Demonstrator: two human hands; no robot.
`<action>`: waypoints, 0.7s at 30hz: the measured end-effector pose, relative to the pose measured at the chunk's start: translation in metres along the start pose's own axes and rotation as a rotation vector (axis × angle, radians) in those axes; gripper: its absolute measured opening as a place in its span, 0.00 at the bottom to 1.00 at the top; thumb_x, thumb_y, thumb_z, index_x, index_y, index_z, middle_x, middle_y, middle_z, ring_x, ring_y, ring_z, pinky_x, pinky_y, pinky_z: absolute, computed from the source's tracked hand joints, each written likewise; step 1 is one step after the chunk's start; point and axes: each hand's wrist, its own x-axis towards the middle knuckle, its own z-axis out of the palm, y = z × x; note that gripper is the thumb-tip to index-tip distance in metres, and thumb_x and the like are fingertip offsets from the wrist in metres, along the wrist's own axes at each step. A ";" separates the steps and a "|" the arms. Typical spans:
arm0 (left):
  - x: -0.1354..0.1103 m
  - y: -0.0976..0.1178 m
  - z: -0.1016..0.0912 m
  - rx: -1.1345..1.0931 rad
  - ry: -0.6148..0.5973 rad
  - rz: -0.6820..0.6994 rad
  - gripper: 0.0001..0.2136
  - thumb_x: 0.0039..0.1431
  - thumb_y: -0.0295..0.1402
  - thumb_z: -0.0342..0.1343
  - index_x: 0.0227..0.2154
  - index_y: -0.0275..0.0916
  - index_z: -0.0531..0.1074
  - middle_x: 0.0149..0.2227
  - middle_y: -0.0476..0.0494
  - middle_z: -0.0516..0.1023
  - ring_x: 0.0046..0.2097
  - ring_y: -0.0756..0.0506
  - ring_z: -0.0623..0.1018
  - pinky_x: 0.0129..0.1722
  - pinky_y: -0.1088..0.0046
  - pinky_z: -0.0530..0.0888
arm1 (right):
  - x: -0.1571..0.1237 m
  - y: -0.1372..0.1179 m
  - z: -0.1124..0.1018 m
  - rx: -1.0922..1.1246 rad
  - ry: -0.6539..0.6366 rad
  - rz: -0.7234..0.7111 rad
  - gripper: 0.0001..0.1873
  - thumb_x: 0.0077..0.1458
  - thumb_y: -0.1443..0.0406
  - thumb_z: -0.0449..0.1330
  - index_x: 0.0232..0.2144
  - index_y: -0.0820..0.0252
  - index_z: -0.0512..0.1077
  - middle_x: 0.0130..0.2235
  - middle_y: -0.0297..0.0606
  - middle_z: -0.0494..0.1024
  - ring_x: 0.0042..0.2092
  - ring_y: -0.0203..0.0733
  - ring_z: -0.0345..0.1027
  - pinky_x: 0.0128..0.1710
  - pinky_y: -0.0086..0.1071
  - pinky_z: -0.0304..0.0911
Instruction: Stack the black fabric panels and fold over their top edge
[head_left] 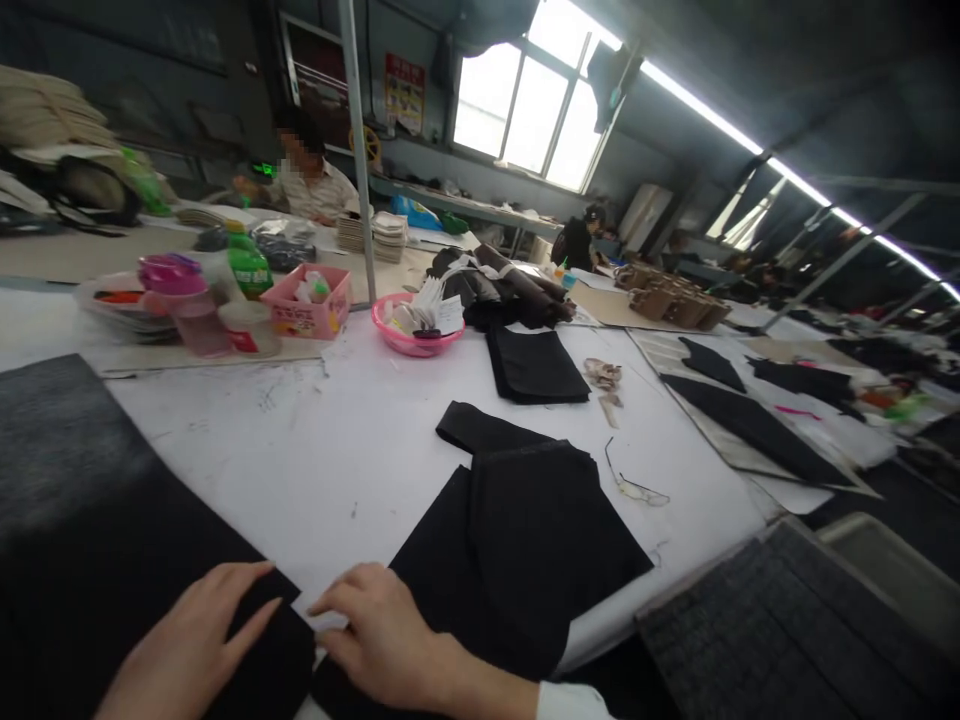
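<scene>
My left hand point(196, 638) lies on a large black fabric piece point(90, 520) at the lower left, its thumb and forefinger apart near the edge. Just right of it, my right hand point(379, 630) is bent over the white tabletop, beside the fabric's corner. White shows in the gap between its thumb and forefinger, and I see nothing held there; its other fingers are partly hidden. Several cut black fabric pieces point(532, 530) overlap beyond my right hand. A folded black stack point(536, 365) lies farther back.
Eyeglasses point(637, 490) rest right of the cut pieces. A pink basin point(418, 345), a pink basket point(309, 305) and a green bottle point(247, 260) stand at the back by a metal post point(358, 150). A dark slatted surface point(795, 620) adjoins the right edge. Two people sit farther off.
</scene>
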 end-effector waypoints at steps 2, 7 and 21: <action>-0.013 0.050 0.009 0.053 -0.049 0.104 0.15 0.55 0.43 0.51 0.45 0.51 0.69 0.47 0.45 0.75 0.48 0.38 0.74 0.47 0.60 0.72 | -0.044 0.019 -0.027 -0.050 0.086 0.110 0.14 0.54 0.67 0.61 0.44 0.50 0.72 0.47 0.34 0.74 0.49 0.41 0.67 0.50 0.35 0.62; -0.045 0.124 0.022 0.115 -0.150 0.135 0.15 0.60 0.40 0.49 0.48 0.47 0.71 0.49 0.43 0.73 0.47 0.40 0.74 0.48 0.63 0.70 | -0.121 0.070 -0.088 -0.253 0.312 0.335 0.13 0.57 0.70 0.56 0.45 0.52 0.71 0.47 0.39 0.72 0.50 0.46 0.65 0.50 0.42 0.62; -0.027 0.180 0.032 0.287 -0.174 -0.113 0.15 0.59 0.38 0.54 0.46 0.38 0.67 0.41 0.41 0.72 0.42 0.43 0.73 0.38 0.70 0.65 | -0.131 0.091 -0.057 -0.534 0.321 0.461 0.23 0.53 0.69 0.59 0.52 0.59 0.66 0.50 0.46 0.71 0.51 0.53 0.62 0.48 0.46 0.60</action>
